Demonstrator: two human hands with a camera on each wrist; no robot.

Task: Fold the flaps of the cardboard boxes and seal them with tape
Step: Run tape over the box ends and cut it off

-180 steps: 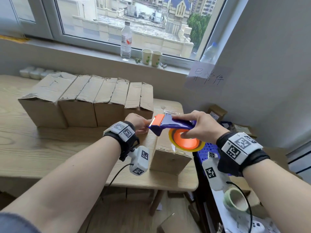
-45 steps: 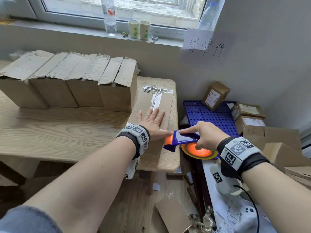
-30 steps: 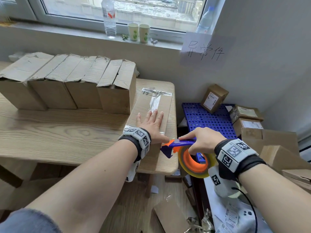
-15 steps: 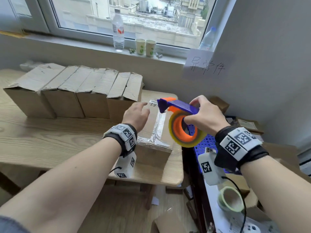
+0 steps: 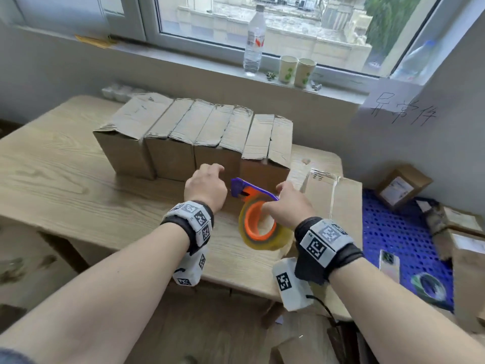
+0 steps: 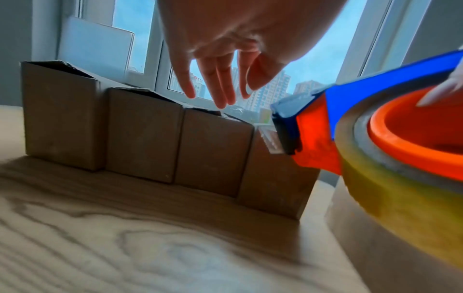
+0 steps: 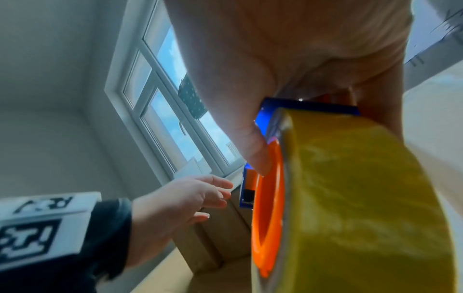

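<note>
Several cardboard boxes (image 5: 168, 143) stand in a row on the wooden table (image 5: 78, 195), their top flaps folded down with no tape on them. My left hand (image 5: 207, 179) hovers in front of the row's right part, fingers (image 6: 215, 85) straight and holding nothing. My right hand (image 5: 286, 203) grips a tape dispenser (image 5: 248, 219) with a blue handle, an orange core and a yellowish roll, just in front of the rightmost box (image 5: 265, 164). Another box (image 5: 346, 200) lies at the table's right end behind my right hand. From the right wrist, the roll (image 7: 350, 198) fills the view beside my left hand (image 7: 185, 198).
A water bottle (image 5: 253, 40) and two paper cups (image 5: 296, 69) stand on the windowsill. Right of the table lies a blue plastic pallet (image 5: 393, 232) with small labelled boxes (image 5: 404, 185), a phone (image 5: 389, 264) and a tape roll (image 5: 427, 285).
My left hand has left the taped box and moved left toward the row. My right hand has brought the dispenser down and left. The taped box now lies further right.
</note>
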